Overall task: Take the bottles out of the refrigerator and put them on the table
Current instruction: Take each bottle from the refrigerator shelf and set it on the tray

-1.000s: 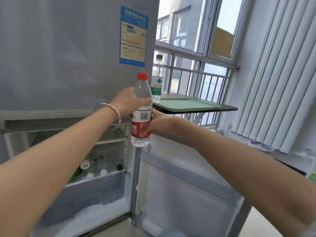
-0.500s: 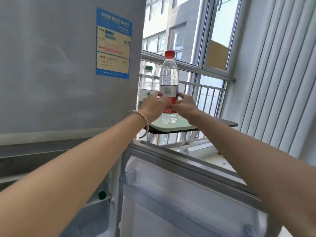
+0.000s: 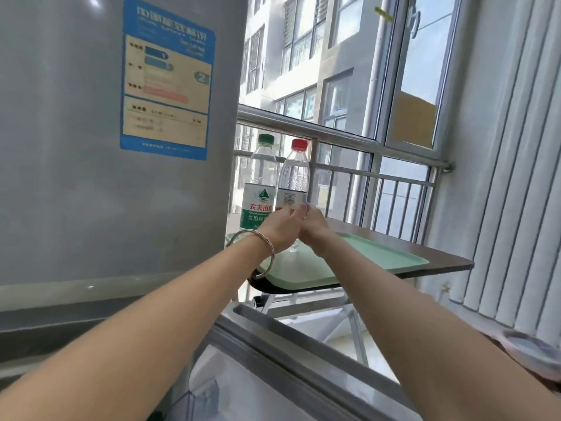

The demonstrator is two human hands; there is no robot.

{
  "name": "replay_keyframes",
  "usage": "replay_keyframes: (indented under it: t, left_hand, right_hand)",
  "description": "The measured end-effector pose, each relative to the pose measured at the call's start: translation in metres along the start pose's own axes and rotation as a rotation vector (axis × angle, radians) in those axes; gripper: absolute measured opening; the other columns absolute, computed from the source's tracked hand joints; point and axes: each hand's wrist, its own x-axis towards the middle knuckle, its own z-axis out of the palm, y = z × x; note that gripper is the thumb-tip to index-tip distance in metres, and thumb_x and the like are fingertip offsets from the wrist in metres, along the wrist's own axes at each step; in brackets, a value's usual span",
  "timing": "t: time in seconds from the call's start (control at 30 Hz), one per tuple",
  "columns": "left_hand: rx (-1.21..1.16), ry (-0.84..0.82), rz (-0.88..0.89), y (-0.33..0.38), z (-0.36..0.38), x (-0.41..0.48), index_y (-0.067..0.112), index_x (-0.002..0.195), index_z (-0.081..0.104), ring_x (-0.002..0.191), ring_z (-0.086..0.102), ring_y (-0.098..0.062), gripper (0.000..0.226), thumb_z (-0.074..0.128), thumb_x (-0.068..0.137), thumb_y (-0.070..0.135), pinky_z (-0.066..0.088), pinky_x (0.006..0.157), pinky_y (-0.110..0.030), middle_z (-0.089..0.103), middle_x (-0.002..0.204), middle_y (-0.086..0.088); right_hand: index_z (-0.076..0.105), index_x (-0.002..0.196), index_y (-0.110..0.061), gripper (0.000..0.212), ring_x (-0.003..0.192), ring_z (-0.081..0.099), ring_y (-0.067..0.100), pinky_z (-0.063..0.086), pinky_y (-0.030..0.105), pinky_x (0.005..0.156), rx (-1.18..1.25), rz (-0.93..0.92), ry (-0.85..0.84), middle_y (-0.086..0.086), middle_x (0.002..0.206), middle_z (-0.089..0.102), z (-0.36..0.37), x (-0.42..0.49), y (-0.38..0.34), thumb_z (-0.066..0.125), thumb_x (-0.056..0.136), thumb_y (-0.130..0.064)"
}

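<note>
A clear bottle with a red cap stands upright over the green tray on the dark table. My left hand and my right hand both wrap its lower half, hiding its base. Just left of it stands a green-capped bottle with a green and white label, at the tray's back left corner. The grey refrigerator fills the left side, and its lower door hangs open below my arms.
A metal railing and windows run behind the table. Vertical blinds cover the right wall. The table's folding legs show beneath it, close to the open door's top edge. A bangle circles my left wrist.
Both hands carried the red-capped bottle up from in front of the open refrigerator to the tray, then lowered it beside the green-capped bottle. The view rose away from the refrigerator's inside.
</note>
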Motion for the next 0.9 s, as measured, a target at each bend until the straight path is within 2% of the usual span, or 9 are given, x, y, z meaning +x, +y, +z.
replay_keyframes:
  t: [0.17, 0.3, 0.4, 0.43, 0.53, 0.6, 0.7, 0.83, 0.9]
  left_hand:
    - [0.073, 0.041, -0.032, -0.001, 0.006, 0.012, 0.005, 0.145, 0.039, 0.126, 0.051, -0.032, 0.069, 0.018, 0.1, 0.053, 0.037, 0.109, -0.046, 0.048, 0.141, -0.02]
    - [0.098, 0.035, -0.017, 0.003, 0.002, 0.007, 0.003, 0.135, 0.048, 0.11, 0.059, -0.028, 0.065, 0.02, 0.101, 0.05, 0.046, 0.096, -0.04, 0.059, 0.127, -0.016]
    - [0.15, 0.033, 0.058, 0.006, -0.003, -0.008, 0.007, 0.11, 0.057, 0.086, 0.058, -0.02, 0.05, 0.021, 0.103, 0.041, 0.043, 0.07, -0.03, 0.063, 0.108, -0.013]
    - [0.158, 0.043, 0.081, 0.008, -0.006, -0.016, 0.008, 0.109, 0.057, 0.085, 0.058, -0.02, 0.047, 0.022, 0.103, 0.039, 0.042, 0.069, -0.03, 0.064, 0.107, -0.013]
    - [0.219, 0.073, 0.137, 0.016, -0.021, -0.049, 0.011, 0.133, 0.052, 0.111, 0.06, -0.026, 0.049, 0.022, 0.104, 0.037, 0.046, 0.094, -0.036, 0.063, 0.125, -0.013]
    - [0.283, 0.095, 0.195, 0.019, -0.035, -0.07, 0.016, 0.139, 0.048, 0.119, 0.057, -0.026, 0.048, 0.022, 0.103, 0.037, 0.044, 0.102, -0.038, 0.061, 0.131, -0.011]
    - [0.408, 0.11, 0.248, 0.013, -0.058, -0.108, 0.021, 0.136, 0.049, 0.12, 0.057, -0.028, 0.046, 0.027, 0.101, 0.041, 0.045, 0.099, -0.039, 0.06, 0.132, -0.01]
    - [0.502, 0.09, 0.171, -0.013, -0.09, -0.155, 0.015, 0.126, 0.055, 0.113, 0.058, -0.028, 0.04, 0.033, 0.099, 0.037, 0.046, 0.091, -0.036, 0.061, 0.126, -0.011]
    - [0.546, 0.091, 0.142, -0.025, -0.102, -0.172, 0.013, 0.117, 0.058, 0.106, 0.061, -0.031, 0.036, 0.035, 0.098, 0.033, 0.049, 0.09, -0.041, 0.065, 0.119, -0.012]
  right_hand:
    - [0.06, 0.123, -0.001, 0.038, 0.114, 0.061, 0.035, 0.05, 0.048, 0.101, -0.175, 0.006, -0.035, 0.019, 0.12, 0.066, -0.001, 0.013, 0.001, 0.054, 0.092, -0.023]
    - [0.05, 0.131, 0.003, 0.047, 0.106, 0.06, 0.031, 0.056, 0.038, 0.082, -0.222, 0.034, -0.079, 0.016, 0.118, 0.062, -0.007, 0.007, -0.004, 0.058, 0.09, -0.019]
    - [0.038, 0.138, 0.0, 0.051, 0.116, 0.057, 0.035, 0.051, 0.046, 0.098, -0.288, -0.037, 0.025, 0.019, 0.129, 0.056, -0.01, -0.016, -0.014, 0.056, 0.093, -0.017]
    - [0.04, 0.136, -0.001, 0.047, 0.116, 0.057, 0.035, 0.049, 0.046, 0.099, -0.33, -0.09, 0.056, 0.02, 0.129, 0.056, -0.011, -0.026, -0.019, 0.054, 0.094, -0.014]
    - [0.048, 0.125, -0.002, 0.03, 0.108, 0.061, 0.036, 0.048, 0.048, 0.099, -0.309, -0.173, 0.075, 0.019, 0.114, 0.063, -0.01, -0.061, -0.036, 0.049, 0.096, -0.01]
    - [0.048, 0.119, -0.004, 0.024, 0.093, 0.064, 0.031, 0.053, 0.046, 0.09, -0.31, -0.184, 0.056, 0.012, 0.097, 0.065, -0.009, -0.083, -0.046, 0.047, 0.097, -0.014]
    - [0.046, 0.117, -0.003, 0.026, 0.092, 0.065, 0.032, 0.055, 0.045, 0.083, -0.41, -0.242, 0.04, 0.014, 0.099, 0.067, -0.003, -0.12, -0.061, 0.052, 0.095, -0.014]
    - [0.055, 0.114, -0.002, 0.028, 0.095, 0.063, 0.032, 0.051, 0.038, 0.081, -0.391, -0.207, -0.038, 0.015, 0.104, 0.066, 0.023, -0.167, -0.08, 0.058, 0.09, -0.015]
    - [0.06, 0.109, 0.0, 0.025, 0.096, 0.066, 0.036, 0.055, 0.045, 0.084, -0.39, -0.175, -0.137, 0.021, 0.105, 0.069, 0.039, -0.181, -0.085, 0.059, 0.087, -0.011]
